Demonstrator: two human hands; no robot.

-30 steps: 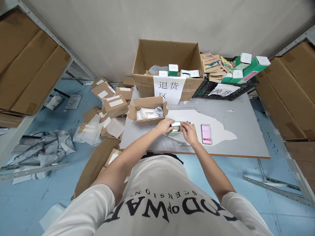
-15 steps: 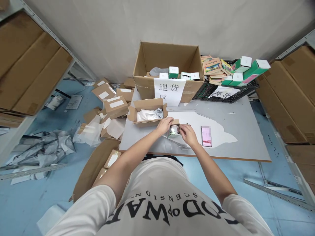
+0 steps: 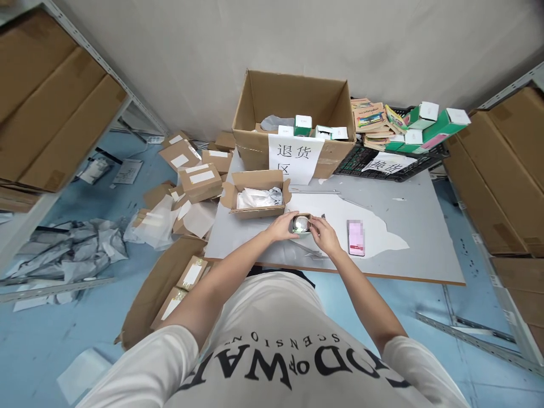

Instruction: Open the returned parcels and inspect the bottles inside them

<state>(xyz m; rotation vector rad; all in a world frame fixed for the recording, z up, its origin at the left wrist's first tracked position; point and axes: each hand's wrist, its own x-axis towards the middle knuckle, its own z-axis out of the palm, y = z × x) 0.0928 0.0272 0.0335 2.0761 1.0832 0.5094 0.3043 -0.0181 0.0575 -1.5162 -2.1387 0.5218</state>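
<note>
At grey worktop [image 3: 425, 226], near front edge: small open box [image 3: 302, 233] with shiny round item [image 3: 301, 224] inside, pinched at left side by left grip [image 3: 284, 226], at right rim by right grip [image 3: 324, 233]; phone [image 3: 356, 238] rightward.

The round piece [image 3: 301, 224] looks glossy and metallic, the large box [image 3: 252, 148] matt cardboard.

A warehouse returns-sorting area was indicated by a large carton [image 3: 250, 152] fitted with a "退货区" (returns area) sign [image 3: 296, 164], metal racking [image 3: 29, 235] loaded with cardboard cartons [image 3: 46, 107], and parcel boxes [image 3: 200, 186] heaped beside a worktable [image 3: 425, 226].
</note>
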